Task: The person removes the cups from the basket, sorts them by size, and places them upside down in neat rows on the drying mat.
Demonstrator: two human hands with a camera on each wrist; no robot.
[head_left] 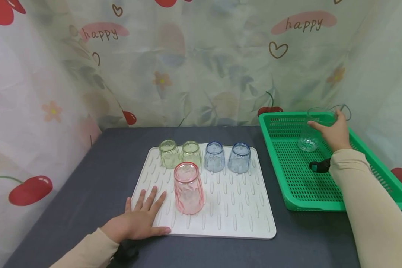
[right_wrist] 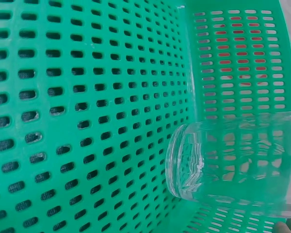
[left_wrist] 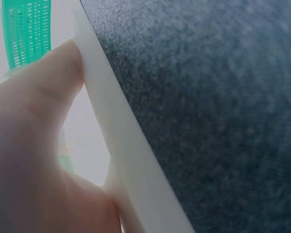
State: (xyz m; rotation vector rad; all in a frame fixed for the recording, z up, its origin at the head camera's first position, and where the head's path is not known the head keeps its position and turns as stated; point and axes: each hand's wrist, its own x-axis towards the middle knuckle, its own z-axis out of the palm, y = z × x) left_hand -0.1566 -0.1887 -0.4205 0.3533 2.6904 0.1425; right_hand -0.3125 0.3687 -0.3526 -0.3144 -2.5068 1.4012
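Note:
My right hand (head_left: 335, 132) grips a clear glass mug (head_left: 309, 137) near its rim, over the back of the green basket (head_left: 277, 167). A thin handle loop stands out to the right. In the right wrist view the mug's thick base (right_wrist: 184, 162) is close to the basket floor; I cannot tell whether they touch. My left hand (head_left: 139, 219) rests, fingers spread, on the front left corner of the white drying mat (head_left: 234, 219). Right of those fingers, a pink glass (head_left: 189, 190) stands upside down on the mat.
Along the mat's back edge stand upside-down glasses: two green ones, left (head_left: 169, 154) and right (head_left: 191, 152), and two blue ones, left (head_left: 214, 157) and right (head_left: 239, 158). The dark tabletop (head_left: 120, 160) ends at a patterned curtain (head_left: 201, 67).

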